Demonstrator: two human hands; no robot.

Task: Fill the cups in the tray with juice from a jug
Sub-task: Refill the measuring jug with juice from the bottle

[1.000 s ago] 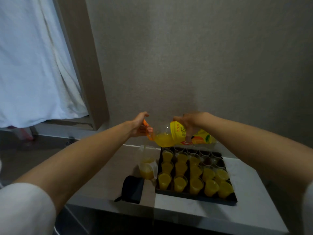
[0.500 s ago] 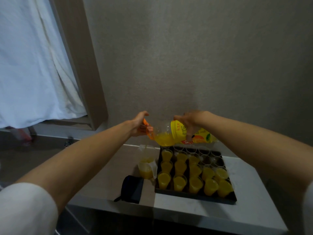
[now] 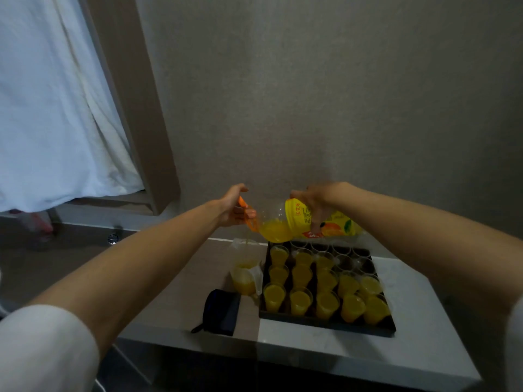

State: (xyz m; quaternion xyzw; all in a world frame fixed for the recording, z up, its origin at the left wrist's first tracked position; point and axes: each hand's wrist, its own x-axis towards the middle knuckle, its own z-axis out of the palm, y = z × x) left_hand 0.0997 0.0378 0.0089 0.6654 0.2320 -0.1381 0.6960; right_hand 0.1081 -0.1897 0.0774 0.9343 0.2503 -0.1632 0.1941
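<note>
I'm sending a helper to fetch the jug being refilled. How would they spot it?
On the grey counter, find the black tray of juice cups. The jug stands just left of it, outside the tray: clear plastic, taller than the cups, partly filled with juice, beneath the tilted yellow-labelled bottle.

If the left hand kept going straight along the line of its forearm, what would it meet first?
Most likely the neck of the tilted juice bottle, since the left hand already grips the orange handle there. Beyond that lies the right hand, though depth is unclear.
</note>
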